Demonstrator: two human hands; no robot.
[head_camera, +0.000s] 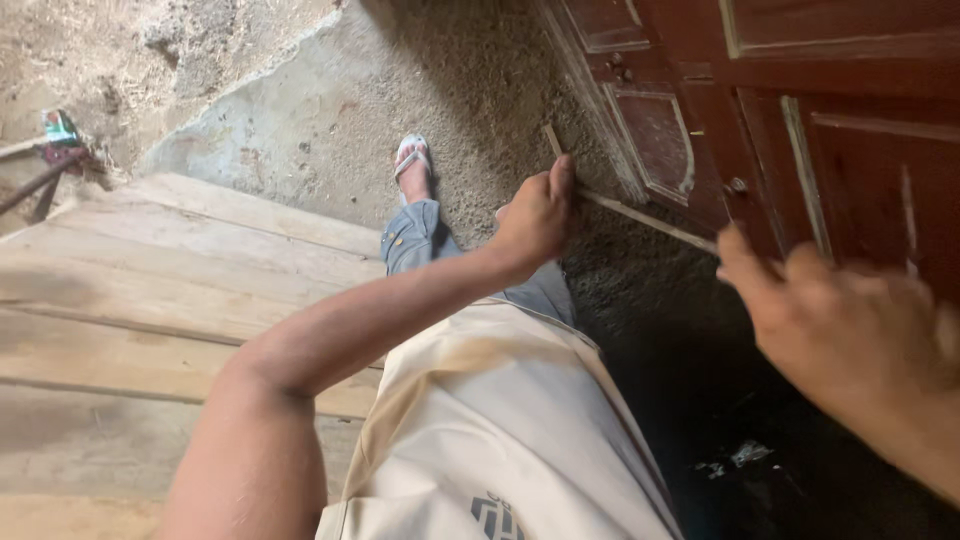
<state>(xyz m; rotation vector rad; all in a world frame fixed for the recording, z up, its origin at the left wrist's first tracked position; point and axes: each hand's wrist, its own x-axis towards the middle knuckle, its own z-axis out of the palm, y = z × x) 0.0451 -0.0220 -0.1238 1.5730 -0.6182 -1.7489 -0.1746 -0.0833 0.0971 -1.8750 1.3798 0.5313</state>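
A dark red panelled door (800, 130) filled the upper right, standing over a rough concrete floor (400, 110), with pale wooden planks (150, 290) laid across the left. The person stood between them in a cream shirt (500, 430) and jeans, one sandalled foot (412, 160) forward. The left hand (538, 215) was closed around a thin wooden strip (640, 212) that ran slantwise along the foot of the door; the right hand (850, 330), blurred, was near the strip's far end, fingers loosely curled, its grip not clear. Judging by this, the strip was being set against the door; the next move would call for steadying both ends
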